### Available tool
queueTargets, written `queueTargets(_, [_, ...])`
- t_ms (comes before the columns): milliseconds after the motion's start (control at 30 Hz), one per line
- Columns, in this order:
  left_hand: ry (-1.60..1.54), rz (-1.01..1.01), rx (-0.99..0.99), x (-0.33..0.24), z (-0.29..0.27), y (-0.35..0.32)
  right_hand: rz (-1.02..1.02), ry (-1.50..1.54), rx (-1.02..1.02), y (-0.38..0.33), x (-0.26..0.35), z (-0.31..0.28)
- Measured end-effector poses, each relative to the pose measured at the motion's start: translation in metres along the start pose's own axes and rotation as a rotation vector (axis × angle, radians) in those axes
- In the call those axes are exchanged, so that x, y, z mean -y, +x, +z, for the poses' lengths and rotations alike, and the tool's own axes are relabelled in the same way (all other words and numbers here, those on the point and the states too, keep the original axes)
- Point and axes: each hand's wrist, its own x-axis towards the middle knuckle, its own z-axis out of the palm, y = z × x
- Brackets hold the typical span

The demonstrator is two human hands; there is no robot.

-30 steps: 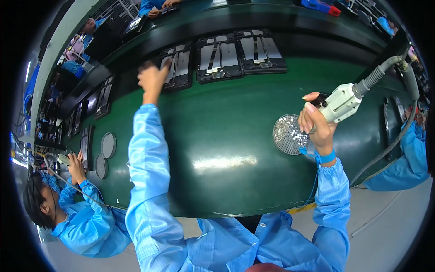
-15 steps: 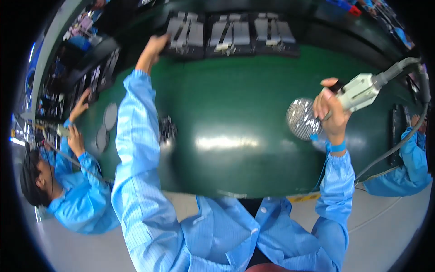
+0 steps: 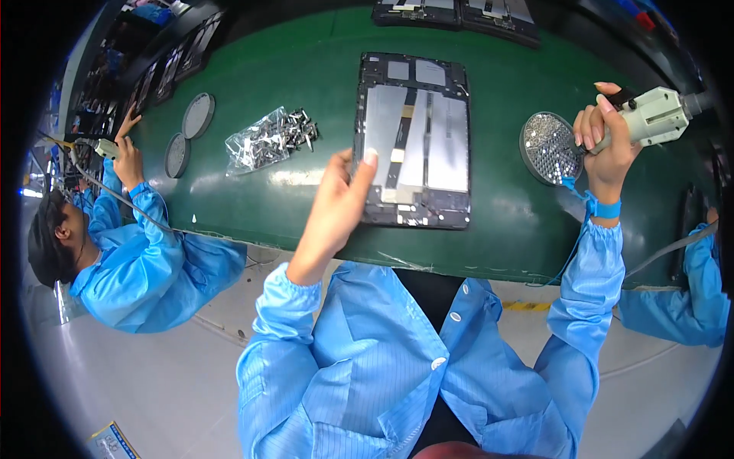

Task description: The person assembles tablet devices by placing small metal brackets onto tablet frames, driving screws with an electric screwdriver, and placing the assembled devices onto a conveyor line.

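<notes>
An opened tablet (image 3: 449, 164) lies on the green table in front of me, its inside with silver battery panels facing up. My left hand (image 3: 336, 203) grips its lower left edge, thumb on top. In my right hand (image 3: 608, 145) is a corded electric screwdriver (image 3: 656, 118) with a pale grey-green body; its tip is hidden. That hand is right beside a round dish (image 3: 547, 126) with many tiny shiny pieces, probably screws. A blue strap circles my right wrist. Left of the tablet lies a clear plastic bag (image 3: 248, 148) with small metal parts spilling from it.
More opened tablets (image 3: 497, 17) stand in a row at the table's (image 3: 321, 53) far edge. Two round grey dishes (image 3: 199, 115) sit at the left, near a co-worker (image 3: 130, 260) in blue holding a similar tool. Another person's blue sleeve (image 3: 677, 310) shows at the right.
My left hand has come back from the far row, and a tablet now lies before me. One fewer shows in that row. My right hand keeps the screwdriver beside the dish. The view has shifted.
</notes>
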Motion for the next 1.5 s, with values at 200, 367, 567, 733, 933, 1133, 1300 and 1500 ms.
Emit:
queueTargets(200, [1.080, 0.734, -0.377, -0.023, -0.046, 0.018, 0.013, -0.007, -0.001, -0.003, 0.004, -0.007])
queueTargets(367, [1.124, 0.744, -0.120, -0.037, -0.092, 0.065, 0.020, 0.017, -0.007, -0.001, 0.003, -0.011])
queueTargets(567, [1.195, 0.681, 0.048, -0.029, -0.109, 0.073, 0.010, 0.019, 0.050, -0.001, -0.009, -0.019])
queueTargets(733, [1.029, 0.679, -0.175, -0.032, -0.110, 0.066, 0.079, -0.019, -0.061, -0.010, 0.003, -0.012])
queueTargets(933, [0.630, 0.652, -0.307, -0.042, -0.091, 0.072, 0.042, 0.023, -0.033, -0.013, -0.003, -0.015])
queueTargets(1133, [0.308, 0.776, -0.105, -0.058, -0.009, 0.116, 0.073, 0.039, -0.070, -0.015, -0.014, -0.013])
queueTargets(1300, [0.321, 0.702, -0.107, -0.030, -0.006, 0.133, 0.092, 0.053, -0.039, -0.017, -0.022, -0.008])
queueTargets(1500, [0.291, 0.663, -0.115, -0.021, -0.001, 0.128, 0.098, 0.070, -0.028, -0.014, -0.030, -0.009])
